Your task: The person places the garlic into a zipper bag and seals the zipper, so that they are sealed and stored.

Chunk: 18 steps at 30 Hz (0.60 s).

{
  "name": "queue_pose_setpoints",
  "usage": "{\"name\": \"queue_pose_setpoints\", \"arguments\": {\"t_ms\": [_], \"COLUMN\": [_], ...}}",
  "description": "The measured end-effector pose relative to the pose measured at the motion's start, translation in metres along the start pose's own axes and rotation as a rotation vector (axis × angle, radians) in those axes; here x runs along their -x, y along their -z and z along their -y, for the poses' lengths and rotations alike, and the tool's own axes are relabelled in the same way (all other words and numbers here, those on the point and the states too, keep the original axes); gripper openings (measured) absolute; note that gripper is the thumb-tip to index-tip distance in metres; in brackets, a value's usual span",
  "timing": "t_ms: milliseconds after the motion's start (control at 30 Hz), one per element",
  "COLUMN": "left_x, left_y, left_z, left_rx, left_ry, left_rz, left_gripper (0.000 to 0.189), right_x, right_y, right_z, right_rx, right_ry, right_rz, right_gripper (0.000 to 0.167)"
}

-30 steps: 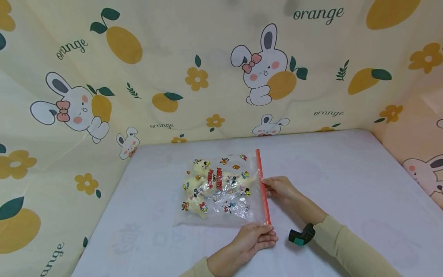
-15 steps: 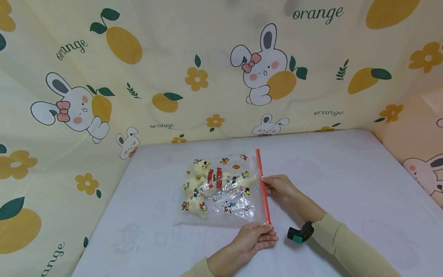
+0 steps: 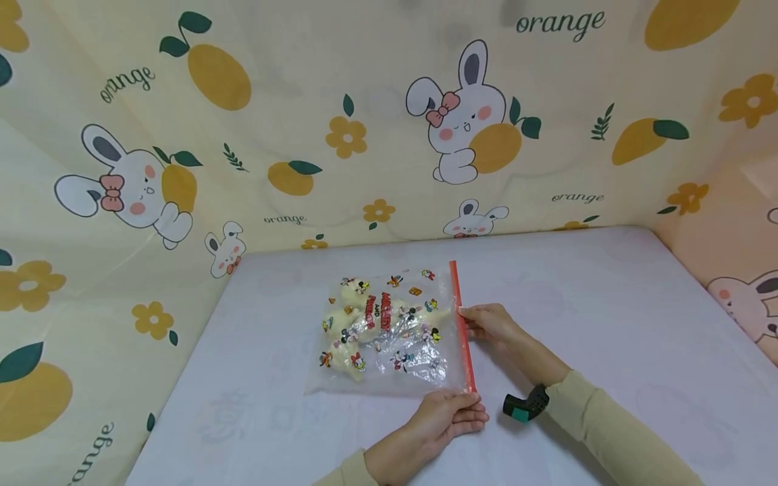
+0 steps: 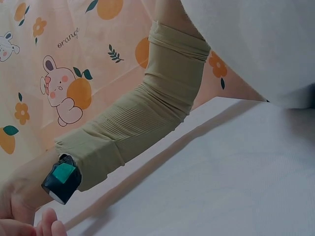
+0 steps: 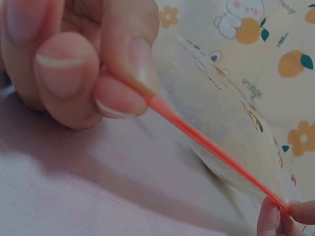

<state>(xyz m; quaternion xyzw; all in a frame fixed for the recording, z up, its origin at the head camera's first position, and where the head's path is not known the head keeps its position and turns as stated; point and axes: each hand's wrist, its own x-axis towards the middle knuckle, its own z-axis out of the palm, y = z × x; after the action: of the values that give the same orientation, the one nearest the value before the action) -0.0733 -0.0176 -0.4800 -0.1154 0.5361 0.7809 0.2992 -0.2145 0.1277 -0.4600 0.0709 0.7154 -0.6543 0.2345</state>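
Note:
A clear zip bag [image 3: 389,378] printed with cartoon characters and red lettering lies flat on the white table, with several pale cream rounded lumps inside. Its red zip strip [image 3: 464,344] runs down the right side. My left hand [image 3: 446,418] pinches the strip's near end between thumb and forefinger; in the right wrist view the left hand's fingertips [image 5: 66,64] loom large. Farther up, about the strip's middle, the right hand [image 3: 495,327] pinches the edge, thumb on top. In the left wrist view the right hand [image 4: 22,194] is partly cut off.
A white cloth-covered table [image 3: 255,351] surrounds the bag. Behind it hangs a cream backdrop [image 3: 389,101] with rabbits and oranges. On the right wrist sits a black and teal device [image 3: 525,405], close over the table beside the left fingers.
My right hand, with its wrist device, has slid slightly away along the red strip. The left hand and the bag stay practically where they were.

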Motion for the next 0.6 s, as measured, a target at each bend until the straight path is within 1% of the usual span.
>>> {"name": "queue_pose_setpoints", "arguments": {"t_ms": [333, 433, 600], "left_x": [-0.0007, -0.0005, 0.0007], "left_y": [0.0006, 0.0005, 0.0005], "left_z": [0.0004, -0.0003, -0.0013], "left_rx": [0.002, 0.000, -0.002], "left_ry": [-0.002, -0.004, 0.001], "left_rz": [0.002, 0.003, 0.008], "left_gripper": [0.023, 0.023, 0.022], "right_x": [-0.0044, -0.0049, -0.0062], "right_y": [0.0000, 0.0003, 0.0006], "right_z": [-0.0011, -0.0003, 0.0007], "right_rx": [-0.051, -0.054, -0.041], "right_ry": [-0.006, 0.001, -0.016], "right_rz": [-0.005, 0.004, -0.004], "right_gripper": [0.035, 0.038, 0.042]}}
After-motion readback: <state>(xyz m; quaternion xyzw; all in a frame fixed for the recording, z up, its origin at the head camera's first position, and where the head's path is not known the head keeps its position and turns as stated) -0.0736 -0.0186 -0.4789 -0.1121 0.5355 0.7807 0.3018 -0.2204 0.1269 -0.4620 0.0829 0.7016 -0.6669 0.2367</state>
